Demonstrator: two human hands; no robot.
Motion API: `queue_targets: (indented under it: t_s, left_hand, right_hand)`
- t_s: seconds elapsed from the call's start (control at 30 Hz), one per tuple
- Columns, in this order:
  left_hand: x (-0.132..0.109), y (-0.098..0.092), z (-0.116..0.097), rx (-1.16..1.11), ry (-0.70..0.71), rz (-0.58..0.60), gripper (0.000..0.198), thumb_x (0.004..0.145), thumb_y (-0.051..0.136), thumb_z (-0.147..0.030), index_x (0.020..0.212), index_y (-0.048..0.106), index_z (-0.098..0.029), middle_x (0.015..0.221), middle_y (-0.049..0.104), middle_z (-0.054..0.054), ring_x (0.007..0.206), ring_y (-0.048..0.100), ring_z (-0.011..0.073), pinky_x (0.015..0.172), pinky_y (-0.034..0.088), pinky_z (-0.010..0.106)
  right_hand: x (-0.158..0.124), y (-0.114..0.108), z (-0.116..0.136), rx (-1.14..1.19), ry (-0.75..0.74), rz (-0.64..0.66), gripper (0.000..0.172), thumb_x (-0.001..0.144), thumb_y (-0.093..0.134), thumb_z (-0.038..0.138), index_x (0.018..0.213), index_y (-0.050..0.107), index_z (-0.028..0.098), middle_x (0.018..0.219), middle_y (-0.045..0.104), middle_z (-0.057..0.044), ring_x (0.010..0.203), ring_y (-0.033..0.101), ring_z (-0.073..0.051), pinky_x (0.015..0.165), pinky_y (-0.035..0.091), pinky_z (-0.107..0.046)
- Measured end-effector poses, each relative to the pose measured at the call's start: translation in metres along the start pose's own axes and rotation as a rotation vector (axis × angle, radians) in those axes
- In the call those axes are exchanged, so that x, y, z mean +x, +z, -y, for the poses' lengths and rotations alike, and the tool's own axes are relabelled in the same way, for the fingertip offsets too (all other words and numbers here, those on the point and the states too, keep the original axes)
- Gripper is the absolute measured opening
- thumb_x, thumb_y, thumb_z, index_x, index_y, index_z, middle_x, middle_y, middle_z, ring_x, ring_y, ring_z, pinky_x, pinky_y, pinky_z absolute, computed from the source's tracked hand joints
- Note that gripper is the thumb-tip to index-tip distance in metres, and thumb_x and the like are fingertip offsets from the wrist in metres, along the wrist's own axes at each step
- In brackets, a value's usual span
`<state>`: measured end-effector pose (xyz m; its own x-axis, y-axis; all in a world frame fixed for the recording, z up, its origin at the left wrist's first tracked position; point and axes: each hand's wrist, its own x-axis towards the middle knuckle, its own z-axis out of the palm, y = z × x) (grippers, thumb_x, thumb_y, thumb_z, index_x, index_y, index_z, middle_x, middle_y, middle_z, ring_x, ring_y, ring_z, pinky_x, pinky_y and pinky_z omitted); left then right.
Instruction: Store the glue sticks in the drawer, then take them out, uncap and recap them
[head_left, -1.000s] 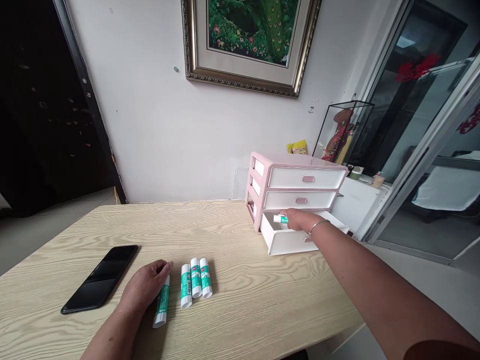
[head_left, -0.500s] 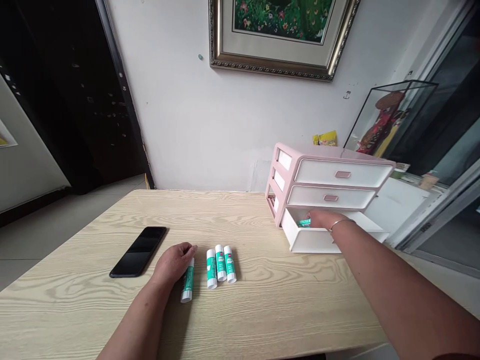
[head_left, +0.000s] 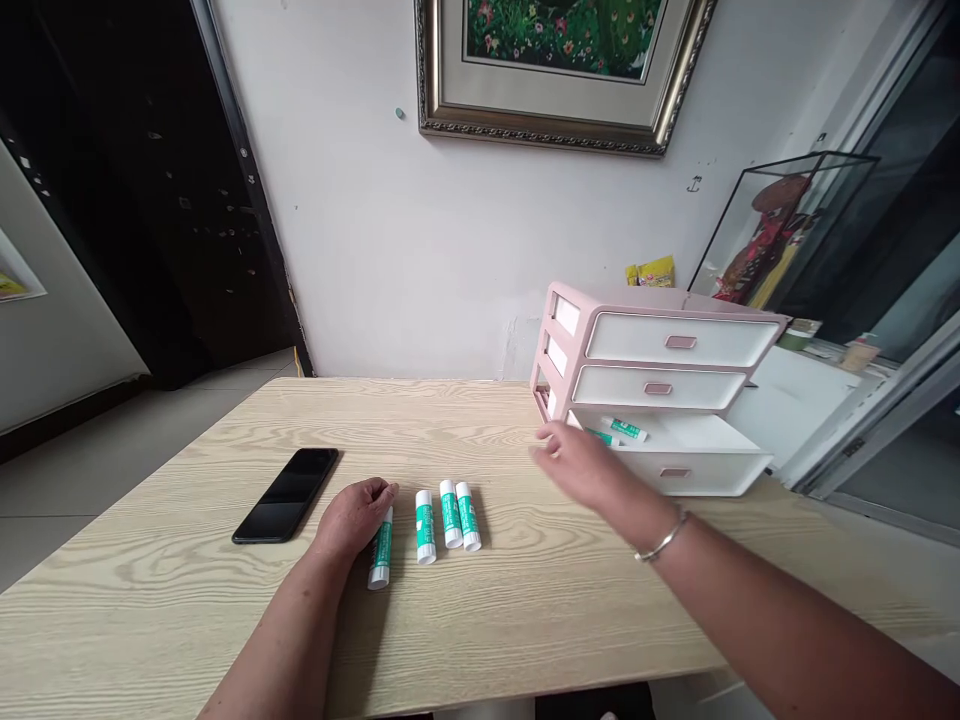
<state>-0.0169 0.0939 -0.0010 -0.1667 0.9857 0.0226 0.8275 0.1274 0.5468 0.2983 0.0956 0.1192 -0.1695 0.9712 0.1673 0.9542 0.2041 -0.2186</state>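
Observation:
My left hand [head_left: 355, 520] rests on the table, its fingers closed over the top end of a green-and-white glue stick [head_left: 380, 560]. Beside it on the right lies a single glue stick [head_left: 425, 528]; a little farther right, two glue sticks [head_left: 460, 518] lie against each other. My right hand [head_left: 574, 462] is in the air at the left front corner of the pulled-out bottom drawer [head_left: 697, 476], slightly blurred, fingers loosely apart and nothing visible in them. Inside that drawer are glue sticks [head_left: 628, 429], one partly hidden by the hand.
The pink-and-white drawer unit [head_left: 592, 335] stands at the table's back right, its upper two drawers closed. A black phone [head_left: 286, 496] lies left of my left hand. Behind the unit are a yellow packet [head_left: 651, 271] and a glass case [head_left: 780, 230]. A wall bounds the table's far edge.
My right hand has come out of the bottom drawer and moved left, leaving glue sticks visible inside. My left hand stays on its glue stick; the view has shifted slightly.

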Motion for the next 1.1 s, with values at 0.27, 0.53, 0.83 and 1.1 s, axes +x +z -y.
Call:
queue_targets:
  t_s: [0.27,0.53,0.83,1.1]
  left_hand:
    - [-0.001,0.001,0.003,-0.016,0.045,-0.019,0.042,0.093,0.041,-0.051,0.068,0.059,-0.022,0.060,0.057,-0.001,0.060,0.052,0.0155,0.056,0.029,0.026]
    - [0.001,0.001,0.003,-0.005,0.053,-0.007,0.041,0.093,0.040,-0.049,0.067,0.057,-0.022,0.059,0.056,-0.001,0.059,0.050,0.0151,0.056,0.027,0.026]
    - [0.000,0.002,0.003,-0.030,0.087,0.011,0.041,0.094,0.041,-0.052,0.082,0.068,-0.023,0.069,0.066,0.001,0.068,0.060,0.0185,0.061,0.035,0.027]
    - [-0.013,0.000,-0.008,-0.037,0.175,0.011,0.044,0.091,0.046,-0.060,0.100,0.071,-0.025,0.100,0.067,0.004,0.087,0.065,0.0196,0.076,0.044,0.028]
  right_hand:
    - [-0.023,0.065,0.089,0.118,-0.161,0.184,0.055,0.087,0.057,0.051,0.128,0.055,0.014,0.120,0.064,-0.018,0.114,0.058,-0.032,0.094,0.044,-0.041]
    - [-0.014,0.115,0.105,0.034,-0.249,0.117,0.043,0.081,0.063,0.040,0.117,0.059,0.016,0.115,0.061,-0.016,0.107,0.057,-0.032,0.089,0.046,-0.044]
    - [-0.011,0.133,0.071,0.134,-0.251,0.093,0.062,0.072,0.076,0.057,0.121,0.060,0.021,0.118,0.061,-0.012,0.113,0.052,-0.029,0.097,0.041,-0.042]
    - [-0.010,0.132,0.058,0.188,-0.241,0.048,0.033,0.097,0.051,0.043,0.111,0.067,0.016,0.114,0.065,-0.013,0.114,0.053,-0.027,0.102,0.040,-0.039]
